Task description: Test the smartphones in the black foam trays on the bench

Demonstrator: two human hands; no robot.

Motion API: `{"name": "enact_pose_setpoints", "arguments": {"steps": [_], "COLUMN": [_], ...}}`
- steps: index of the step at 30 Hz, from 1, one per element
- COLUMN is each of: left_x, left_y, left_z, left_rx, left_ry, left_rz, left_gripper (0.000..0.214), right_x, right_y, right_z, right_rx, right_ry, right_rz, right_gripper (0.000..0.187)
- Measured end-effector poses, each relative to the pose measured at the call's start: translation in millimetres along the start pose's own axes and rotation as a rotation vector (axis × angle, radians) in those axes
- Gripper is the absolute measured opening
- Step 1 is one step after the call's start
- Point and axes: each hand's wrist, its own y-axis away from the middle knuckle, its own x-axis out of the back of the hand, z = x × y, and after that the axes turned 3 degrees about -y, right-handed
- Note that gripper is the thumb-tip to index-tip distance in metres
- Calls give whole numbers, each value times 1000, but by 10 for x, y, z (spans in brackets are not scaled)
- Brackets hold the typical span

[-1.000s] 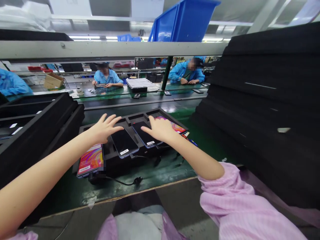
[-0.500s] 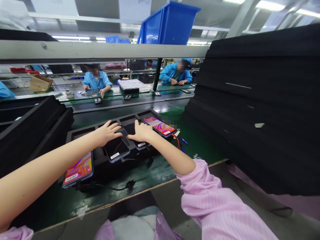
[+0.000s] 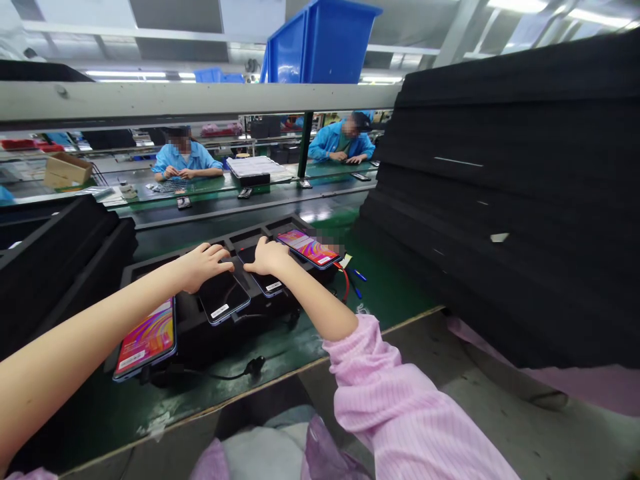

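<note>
A black foam tray lies on the green bench with several phones propped in its slots. My left hand rests on the top of a dark-screened phone, fingers curled over its upper edge. My right hand lies on the neighbouring dark phone, fingers bent down over it. A lit phone with a colourful screen sits at the tray's left end, another lit phone at its right end.
A tall stack of black foam trays fills the right side, more black trays stand at left. Cables trail off the tray's front. A blue bin sits on the overhead shelf. Two people in blue work across the conveyor.
Both hands drew closer together and their spread fingers curled down onto the two dark phones. The view shifted, so everything sits further left.
</note>
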Motion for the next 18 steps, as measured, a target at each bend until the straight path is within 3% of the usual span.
{"name": "enact_pose_setpoints", "arguments": {"steps": [3, 6, 8, 11, 13, 15, 18], "left_x": [-20, -54, -103, -249, -400, -578, -819], "left_y": [53, 265, 525, 1008, 1284, 1452, 1484], "left_z": [-10, -40, -52, -3, 78, 167, 222], "left_rx": [35, 146, 248, 360, 478, 597, 668], "left_ry": [5, 51, 171, 470, 657, 774, 876], "left_rz": [7, 78, 246, 568, 670, 661, 538], "left_gripper": [88, 93, 81, 38, 46, 52, 60], "right_x": [-5, 39, 88, 140, 137, 104, 24], "right_y": [54, 120, 159, 209, 245, 278, 282], "right_z": [50, 221, 412, 751, 943, 1056, 1061], "right_rx": [50, 115, 210, 477, 618, 696, 735], "right_ry": [-16, -132, -252, -388, -426, -429, -377], "right_rz": [46, 148, 215, 240, 234, 212, 121], "right_gripper": [98, 93, 80, 54, 53, 58, 62]}}
